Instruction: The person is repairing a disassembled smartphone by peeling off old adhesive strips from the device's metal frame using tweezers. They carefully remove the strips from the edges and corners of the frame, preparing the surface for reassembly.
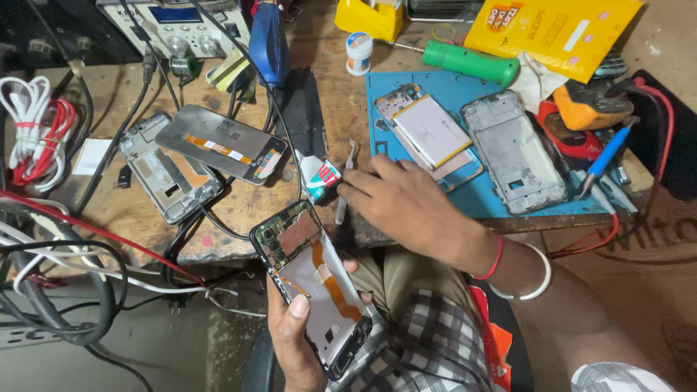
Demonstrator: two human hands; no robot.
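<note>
1. The left hand (294, 330) grips one opened phone (312, 287) from below, thumb laid along its left edge, fingers curled round the right side. The phone is held tilted over the person's lap, just off the front edge of the wooden bench (239, 210); its back is off, showing a circuit board at the top and an orange flex cable down the middle.
2. The right hand (403, 203) reaches across the bench edge, fingertips closed on one small glue tube (319, 178) with a red, white and teal label, which lies on the wood.
3. One pair of metal tweezers (345, 181) lies just beside the tube, touching or nearly touching the right fingers.
4. One blue work mat (465, 196) carries two phone parts: a frame with a white battery (428, 131) and a bare grey mid-frame (515, 152).
5. On the left of the bench lie two more parts: a silver housing (163, 174) and, overlapping it, a display panel (221, 145) with an orange flex strip.
6. One green-handled screwdriver (472, 62) lies behind the mat, next to one small white jar (358, 52).
7. One blue-handled tool (606, 156) rests at the mat's right edge.
8. The right wrist wears two bands: one red thread, one white bangle.
</note>
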